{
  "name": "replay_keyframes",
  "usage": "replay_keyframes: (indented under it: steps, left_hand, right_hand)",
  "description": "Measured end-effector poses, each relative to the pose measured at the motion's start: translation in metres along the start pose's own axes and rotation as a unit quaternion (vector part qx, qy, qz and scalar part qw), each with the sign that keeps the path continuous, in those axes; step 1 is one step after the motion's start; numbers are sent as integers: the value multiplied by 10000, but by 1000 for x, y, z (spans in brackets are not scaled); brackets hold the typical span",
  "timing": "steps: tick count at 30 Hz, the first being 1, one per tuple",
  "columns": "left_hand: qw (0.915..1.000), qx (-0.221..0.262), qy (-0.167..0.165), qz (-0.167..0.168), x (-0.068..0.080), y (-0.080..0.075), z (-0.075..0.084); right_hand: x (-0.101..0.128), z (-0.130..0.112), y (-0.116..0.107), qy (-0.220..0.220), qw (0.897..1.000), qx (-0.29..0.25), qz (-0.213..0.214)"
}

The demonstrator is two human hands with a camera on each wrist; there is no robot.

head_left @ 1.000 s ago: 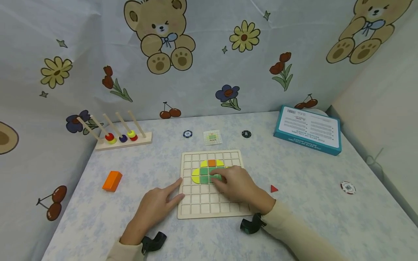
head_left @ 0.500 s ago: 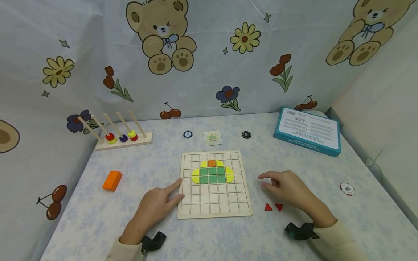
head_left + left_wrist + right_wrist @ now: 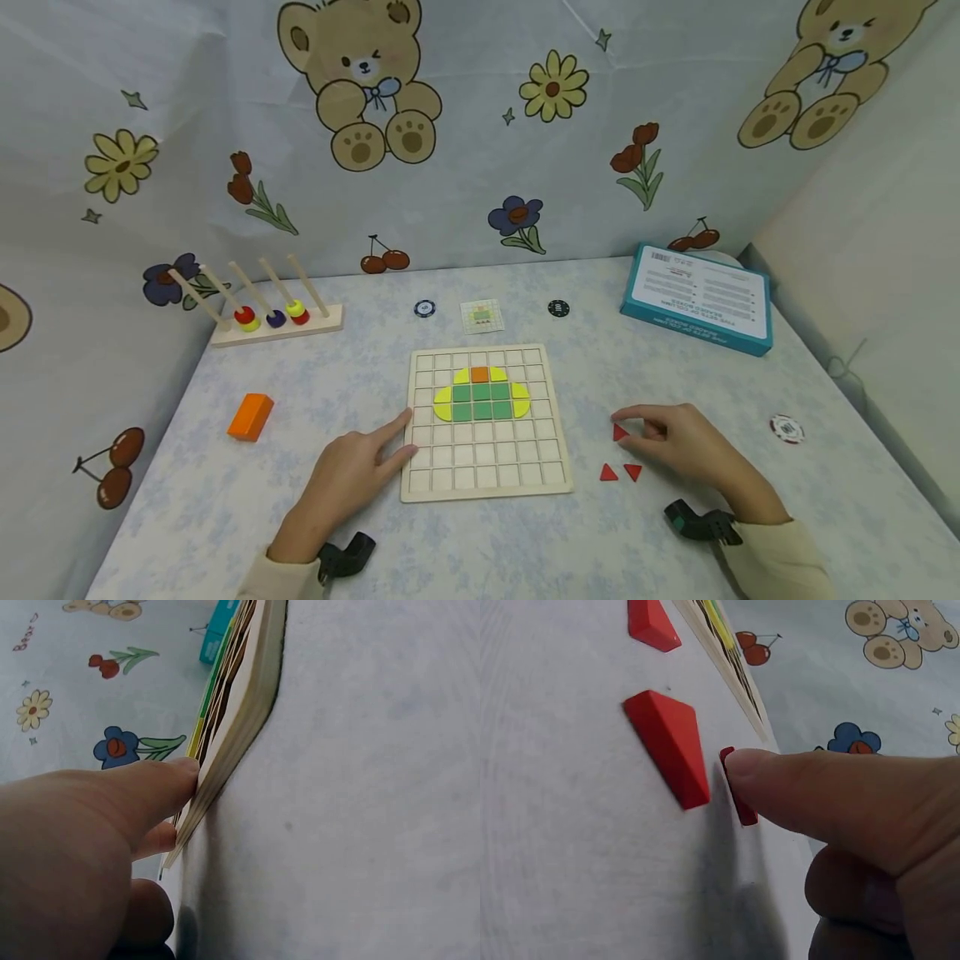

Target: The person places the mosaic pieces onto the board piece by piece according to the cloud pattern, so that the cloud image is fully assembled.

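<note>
A pale wooden grid board (image 3: 480,479) lies on the table, bearing a flat pattern of green squares (image 3: 481,410), yellow curved pieces (image 3: 442,403) and one orange square (image 3: 479,374). My left hand (image 3: 341,471) rests beside it, index finger and thumb touching its left edge. Right of the board, my right hand (image 3: 675,442) pinches a red triangle (image 3: 618,432) between thumb and index finger, low at the tabletop; in the right wrist view the thumb (image 3: 761,776) covers part of this triangle. Two more red triangles (image 3: 608,472) lie just nearer me.
Behind the board lie a small pattern card (image 3: 482,317), a blue chip (image 3: 424,308) and a black chip (image 3: 558,308). A peg rack (image 3: 277,330) with beads and an orange block (image 3: 251,417) stand left. A teal box (image 3: 697,300) and a red-edged chip (image 3: 787,429) are right.
My right hand has left the board, moved right and closed its fingertips on a red triangle. The green pieces it covered now show in the pattern. My left hand stays at the board's edge.
</note>
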State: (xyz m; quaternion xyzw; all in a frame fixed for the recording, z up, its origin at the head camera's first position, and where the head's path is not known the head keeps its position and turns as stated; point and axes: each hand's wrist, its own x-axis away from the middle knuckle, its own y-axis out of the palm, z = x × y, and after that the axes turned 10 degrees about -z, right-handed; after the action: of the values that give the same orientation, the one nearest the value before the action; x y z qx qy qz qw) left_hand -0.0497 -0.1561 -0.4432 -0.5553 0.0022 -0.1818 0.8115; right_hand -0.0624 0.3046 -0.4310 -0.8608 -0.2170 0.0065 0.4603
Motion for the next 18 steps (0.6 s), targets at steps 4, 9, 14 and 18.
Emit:
replay_keyframes:
  steps: [4,9,14,18]
  left_hand:
    - [10000,40,11,-4,0,0,0]
    - [10000,54,7,-46,0,0,0]
    - [10000,37,-17,-64,0,-1,0]
    - [10000,38,-36,-80,0,-1,0]
  right_hand:
    - [-2,3,2,-88,9999,64,-72]
    - [-3,4,6,-136,9999,52,57]
    - [-5,1,9,-78,9999,-5,106]
    - [-5,-2,11,-125,9998,-60,147]
